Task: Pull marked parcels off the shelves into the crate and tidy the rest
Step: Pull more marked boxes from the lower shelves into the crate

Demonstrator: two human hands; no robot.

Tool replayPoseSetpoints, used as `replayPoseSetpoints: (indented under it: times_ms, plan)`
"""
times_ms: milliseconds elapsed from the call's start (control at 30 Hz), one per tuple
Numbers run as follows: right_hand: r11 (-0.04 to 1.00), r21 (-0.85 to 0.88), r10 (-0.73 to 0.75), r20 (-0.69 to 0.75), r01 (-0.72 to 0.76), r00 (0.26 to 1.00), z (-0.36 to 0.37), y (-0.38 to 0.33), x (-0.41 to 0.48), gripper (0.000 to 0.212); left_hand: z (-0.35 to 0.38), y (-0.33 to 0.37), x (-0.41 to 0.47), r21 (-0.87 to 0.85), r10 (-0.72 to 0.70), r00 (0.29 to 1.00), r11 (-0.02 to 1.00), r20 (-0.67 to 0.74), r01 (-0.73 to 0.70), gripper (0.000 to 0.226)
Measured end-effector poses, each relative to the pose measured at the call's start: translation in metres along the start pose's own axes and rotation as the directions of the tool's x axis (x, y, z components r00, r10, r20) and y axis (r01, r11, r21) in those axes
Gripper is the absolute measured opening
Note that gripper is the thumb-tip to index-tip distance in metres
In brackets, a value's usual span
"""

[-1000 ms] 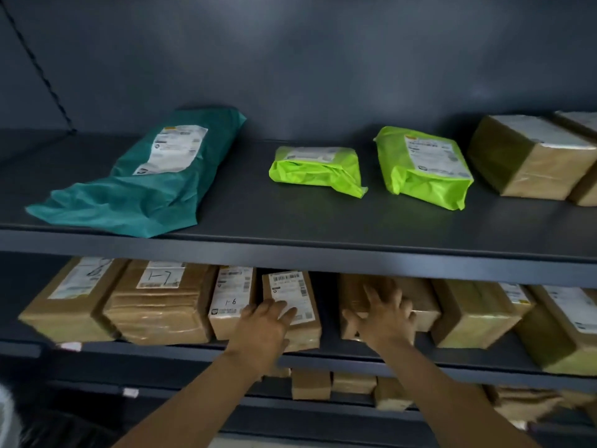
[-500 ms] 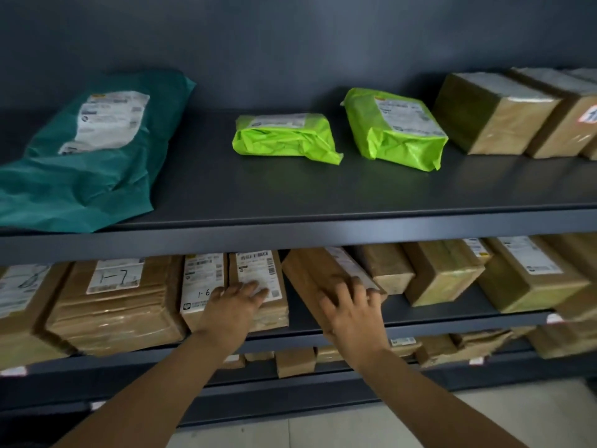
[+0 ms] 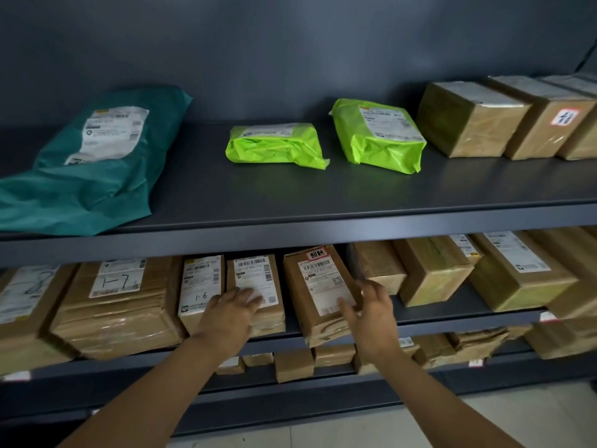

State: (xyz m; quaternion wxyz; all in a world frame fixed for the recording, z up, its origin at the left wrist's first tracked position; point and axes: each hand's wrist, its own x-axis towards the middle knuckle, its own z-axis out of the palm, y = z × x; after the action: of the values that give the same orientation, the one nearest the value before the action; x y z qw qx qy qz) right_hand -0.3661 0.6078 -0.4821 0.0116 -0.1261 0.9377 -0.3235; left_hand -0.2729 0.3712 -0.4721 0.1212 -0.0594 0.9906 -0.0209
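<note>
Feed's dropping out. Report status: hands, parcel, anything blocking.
Left hand flat on labelled box. Right hand spread against red-tagged parcel, which overhangs the shelf lip. Brown box crowds its right side.

Parcel storeroom or courier pickup point. Dark metal shelving (image 3: pixel 323 218), several tiers, against dark wall (image 3: pixel 290 43). Every tier loaded with parcels: brown taped cartons (image 3: pixel 468 124), teal mailer bag (image 3: pixel 80 189), lime-green mailer bags (image 3: pixel 274 147). Printed shipping labels (image 3: pixel 318 266) with barcodes on most. Handwritten codes "1-7" (image 3: pixel 118 281) and "1-6" (image 3: pixel 201 296) on labels. Red-marked sticker (image 3: pixel 563 117) on upper-tier carton, another (image 3: pixel 316 253) on middle tier. Pale floor (image 3: pixel 484 415) below.
</note>
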Motion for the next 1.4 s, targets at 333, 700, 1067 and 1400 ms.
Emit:
replayPoseSetpoints:
  times_ms: [333,700,1067,1400]
  plan:
    - [0.875,0.209,0.34,0.377,-0.437,0.861,0.004,0.019,0.011,0.05,-0.002,0.056,-0.007,-0.449,-0.005,0.986,0.891,-0.165,-0.071,0.044]
    - [0.814,0.376,0.27,0.432,-0.444,0.861,0.004,0.035,-0.025,0.043,0.025,0.094,0.001,-0.884,-0.119,0.951,0.351,0.285,0.309,0.063]
    - [0.899,0.229,0.233,0.471,-0.373,0.851,0.006,0.039,-0.042,0.049,0.043,0.111,-0.009,-0.961,-0.066,0.962,0.067,0.265,0.269,0.087]
    - [0.816,0.384,0.22,0.484,-0.432,0.847,-0.008,0.028,-0.081,0.036,0.039,0.115,-0.036,-0.995,-0.153,0.985,0.038,0.081,0.088,0.081]
